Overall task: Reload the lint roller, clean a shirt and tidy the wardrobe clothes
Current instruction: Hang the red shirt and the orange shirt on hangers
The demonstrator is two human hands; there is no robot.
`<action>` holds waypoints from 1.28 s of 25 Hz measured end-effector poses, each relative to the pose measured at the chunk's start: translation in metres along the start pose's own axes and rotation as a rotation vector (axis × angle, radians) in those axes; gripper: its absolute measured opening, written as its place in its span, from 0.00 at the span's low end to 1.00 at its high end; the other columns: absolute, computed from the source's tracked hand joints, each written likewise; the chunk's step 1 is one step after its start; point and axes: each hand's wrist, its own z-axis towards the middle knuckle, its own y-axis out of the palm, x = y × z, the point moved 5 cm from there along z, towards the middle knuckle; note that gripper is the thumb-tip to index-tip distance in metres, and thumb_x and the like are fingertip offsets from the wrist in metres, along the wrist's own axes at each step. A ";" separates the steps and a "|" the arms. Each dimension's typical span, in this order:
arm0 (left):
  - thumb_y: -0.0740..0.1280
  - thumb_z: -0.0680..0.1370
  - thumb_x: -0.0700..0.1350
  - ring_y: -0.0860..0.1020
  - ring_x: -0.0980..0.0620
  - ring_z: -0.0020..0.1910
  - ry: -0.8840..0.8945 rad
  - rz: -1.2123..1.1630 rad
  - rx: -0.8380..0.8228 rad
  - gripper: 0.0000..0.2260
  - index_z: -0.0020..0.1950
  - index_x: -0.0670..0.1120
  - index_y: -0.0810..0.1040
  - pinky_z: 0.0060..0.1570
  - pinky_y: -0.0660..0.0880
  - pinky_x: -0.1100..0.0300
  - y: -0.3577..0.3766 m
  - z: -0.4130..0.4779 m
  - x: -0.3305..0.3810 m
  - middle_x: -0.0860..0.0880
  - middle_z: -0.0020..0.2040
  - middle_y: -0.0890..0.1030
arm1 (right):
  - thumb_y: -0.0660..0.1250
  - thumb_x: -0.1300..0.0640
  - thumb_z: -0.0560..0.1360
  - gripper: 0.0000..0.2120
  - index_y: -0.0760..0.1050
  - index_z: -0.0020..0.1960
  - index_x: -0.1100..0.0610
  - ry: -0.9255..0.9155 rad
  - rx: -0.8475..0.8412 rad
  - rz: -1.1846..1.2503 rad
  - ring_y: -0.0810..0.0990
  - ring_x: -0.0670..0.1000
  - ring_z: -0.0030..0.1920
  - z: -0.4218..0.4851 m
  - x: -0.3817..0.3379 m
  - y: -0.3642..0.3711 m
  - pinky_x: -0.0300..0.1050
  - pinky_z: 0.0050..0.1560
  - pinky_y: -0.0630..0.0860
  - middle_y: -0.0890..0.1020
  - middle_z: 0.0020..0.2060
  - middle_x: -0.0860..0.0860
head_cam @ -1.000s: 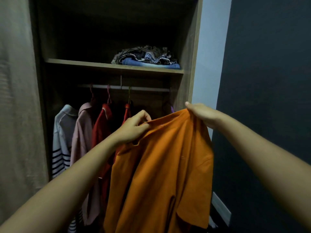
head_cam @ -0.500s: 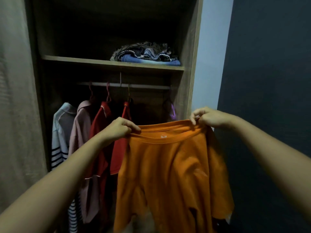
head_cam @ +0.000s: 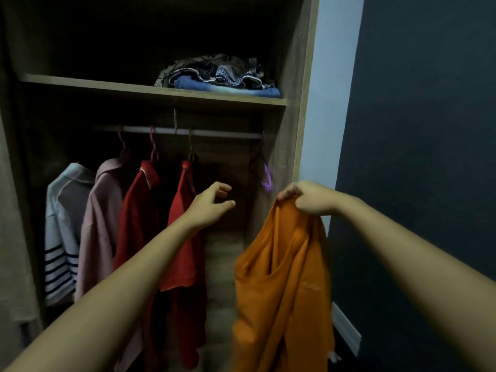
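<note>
Shirt (head_cam: 284,277) of orange cloth held bunched before the open wardrobe (head_cam: 303,103), not yet hung.
The shirt is gripped at its top by the right hand (head_cam: 308,198), fingers curled round the cloth, and hangs limp near the purple hanger (head_cam: 267,178) at the right end of the rail (head_cam: 220,134). The left hand (head_cam: 212,205) is held out empty, fingers loosely curled, beside the red garment (head_cam: 185,224). No lint roller is seen; hanging appears to be left, and the pile (head_cam: 222,76) on the shelf (head_cam: 107,85) looks untidied.

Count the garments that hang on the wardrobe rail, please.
4, from left to right: striped white top, pink shirt, dark red shirt, brighter red shirt. The dark gaps between them may hide more.
</note>
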 end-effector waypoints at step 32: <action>0.53 0.74 0.36 0.77 0.44 0.34 -0.483 -0.633 0.119 0.14 0.56 0.37 0.73 0.27 0.79 0.57 0.057 0.119 -0.022 0.41 0.40 0.77 | 0.61 0.68 0.70 0.27 0.68 0.67 0.51 0.046 0.017 -0.004 0.68 0.50 0.63 0.054 0.002 0.021 0.43 0.57 0.72 0.68 0.64 0.49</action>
